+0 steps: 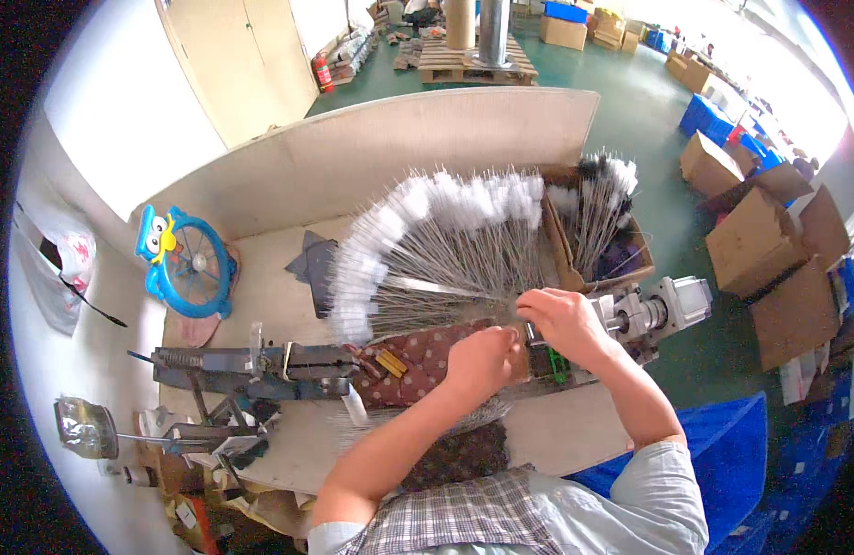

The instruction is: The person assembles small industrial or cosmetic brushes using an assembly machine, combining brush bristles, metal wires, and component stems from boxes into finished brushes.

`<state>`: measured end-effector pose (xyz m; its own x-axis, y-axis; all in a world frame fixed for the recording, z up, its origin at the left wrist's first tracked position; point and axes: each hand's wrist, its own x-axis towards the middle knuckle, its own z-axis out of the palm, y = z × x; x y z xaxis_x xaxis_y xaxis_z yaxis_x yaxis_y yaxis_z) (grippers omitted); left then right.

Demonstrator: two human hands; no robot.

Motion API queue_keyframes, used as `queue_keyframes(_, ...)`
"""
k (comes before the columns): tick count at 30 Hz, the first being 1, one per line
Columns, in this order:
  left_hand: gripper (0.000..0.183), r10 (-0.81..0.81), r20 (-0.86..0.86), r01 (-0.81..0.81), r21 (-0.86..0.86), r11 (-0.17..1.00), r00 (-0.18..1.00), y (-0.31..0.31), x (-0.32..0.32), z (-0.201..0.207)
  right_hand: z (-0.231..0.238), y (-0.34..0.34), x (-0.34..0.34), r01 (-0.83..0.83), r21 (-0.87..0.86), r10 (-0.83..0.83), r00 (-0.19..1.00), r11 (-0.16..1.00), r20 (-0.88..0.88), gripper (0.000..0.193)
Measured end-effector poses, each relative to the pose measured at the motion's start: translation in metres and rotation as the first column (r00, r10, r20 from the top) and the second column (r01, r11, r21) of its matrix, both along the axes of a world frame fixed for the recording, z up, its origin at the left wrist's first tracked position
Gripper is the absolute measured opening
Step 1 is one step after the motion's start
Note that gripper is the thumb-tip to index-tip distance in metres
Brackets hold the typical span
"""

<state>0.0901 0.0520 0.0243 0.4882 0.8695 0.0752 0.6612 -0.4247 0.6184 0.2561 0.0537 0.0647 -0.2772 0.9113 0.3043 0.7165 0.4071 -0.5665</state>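
A large fan of wire-stemmed brushes (445, 208) with white bristle tips lies on the worktable, their bare stems converging toward my hands. My left hand (487, 359) is closed above the edge of a brown dotted cloth (417, 365); whatever its fingers grip is hidden. Just right of it, my right hand (565, 322) is closed with bent fingers beside the stem ends and the near end of a metal machine (644, 314). I cannot make out what it pinches. A green part (557, 366) of the machine shows below my right hand.
A cardboard box (601, 268) of more brushes stands behind the machine. At left are a dark metal bench device (260, 363) and a blue toy-shaped fan (194, 264). A board (380, 139) borders the table's far side. A blue bin (713, 462) stands at right.
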Motion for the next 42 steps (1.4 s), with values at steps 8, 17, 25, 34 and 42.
queue_keyframes(8, 0.004, 0.267, -0.405, 0.052, 0.625, 0.779, 0.875, 0.043, -0.011, -0.019, -0.021, 0.003, -0.003, 0.001, 0.032, -0.003, 0.999, 1.0, 0.053, 0.012)
queue_keyframes(17, 0.006, 0.131, -0.041, -0.093, 0.503, 0.859, 0.991, 0.047, -0.013, 0.012, 0.001, 0.001, 0.002, -0.126, -0.136, 0.135, 0.989, 0.983, 0.059, 0.016)
queue_keyframes(25, 0.011, 0.313, -0.484, -0.074, 0.45, 0.89, 0.817, 0.052, -0.065, -0.025, 0.011, 0.012, -0.034, -0.275, -0.07, 0.275, 0.961, 0.959, -0.014, 0.016)
queue_keyframes(34, 0.03, 0.923, 0.322, 0.034, -0.946, 0.322, 0.21, -0.086, -0.134, -0.051, -0.02, 0.031, -0.149, -0.413, 0.043, 0.415, 0.908, 0.91, -0.064, 0.012)
queue_keyframes(42, 0.054, 0.743, 0.617, 0.371, -0.647, 0.666, -0.258, -0.079, -0.212, -0.029, -0.015, 0.02, -0.188, -0.314, -0.028, 0.315, 0.944, 0.949, 0.096, 0.011)
